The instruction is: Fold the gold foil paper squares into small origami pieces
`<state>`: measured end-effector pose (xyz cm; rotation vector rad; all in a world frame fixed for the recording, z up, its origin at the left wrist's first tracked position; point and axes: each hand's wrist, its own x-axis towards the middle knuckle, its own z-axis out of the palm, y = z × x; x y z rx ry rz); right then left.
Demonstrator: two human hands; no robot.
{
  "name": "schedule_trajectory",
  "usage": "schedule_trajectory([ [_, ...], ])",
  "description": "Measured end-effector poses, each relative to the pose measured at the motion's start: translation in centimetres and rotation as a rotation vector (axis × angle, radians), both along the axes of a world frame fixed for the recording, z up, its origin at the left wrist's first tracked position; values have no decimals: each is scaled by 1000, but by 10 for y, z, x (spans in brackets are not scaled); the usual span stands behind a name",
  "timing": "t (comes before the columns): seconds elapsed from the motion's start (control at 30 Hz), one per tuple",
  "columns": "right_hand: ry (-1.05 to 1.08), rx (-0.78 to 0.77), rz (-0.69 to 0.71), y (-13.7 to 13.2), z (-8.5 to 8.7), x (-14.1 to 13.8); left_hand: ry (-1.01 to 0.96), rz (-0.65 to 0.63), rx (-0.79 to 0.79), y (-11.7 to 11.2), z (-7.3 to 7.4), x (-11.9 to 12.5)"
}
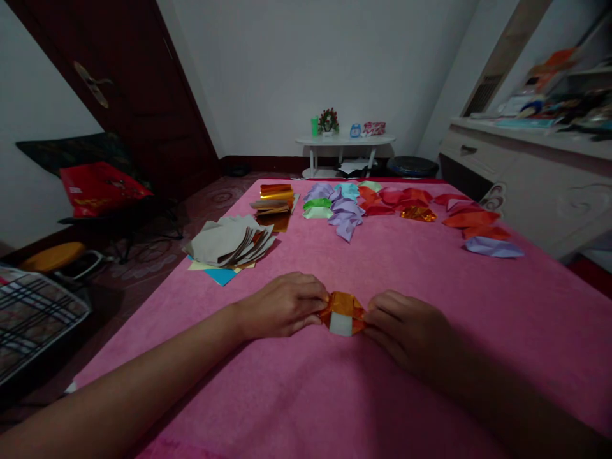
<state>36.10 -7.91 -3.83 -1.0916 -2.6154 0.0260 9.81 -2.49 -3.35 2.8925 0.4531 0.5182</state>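
A small folded piece of orange foil paper (343,312), white on its underside, lies on the pink cloth (373,389) in front of me. My left hand (282,305) pinches its left edge with fingers curled. On the other side my right hand (406,328) pinches the right edge, fingers pressed together. Both hands rest on the cloth.
A stack of loose paper squares (229,244) lies at the left, gold foil sheets (276,203) behind it. Several folded paper shapes in lilac (345,215), green, red (471,218) and orange spread across the far side. A white side table (344,143) stands by the wall, a cabinet (540,185) at right.
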Motion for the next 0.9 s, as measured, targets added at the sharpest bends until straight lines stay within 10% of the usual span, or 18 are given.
schedule_trajectory([
  [0.33, 315, -304, -396, 9, -1, -14, -324, 297, -613, 9, -11, 18],
  [0.9, 202, -260, -694, 3, 4, -28, -297, 486, -547, 11, -21, 25],
])
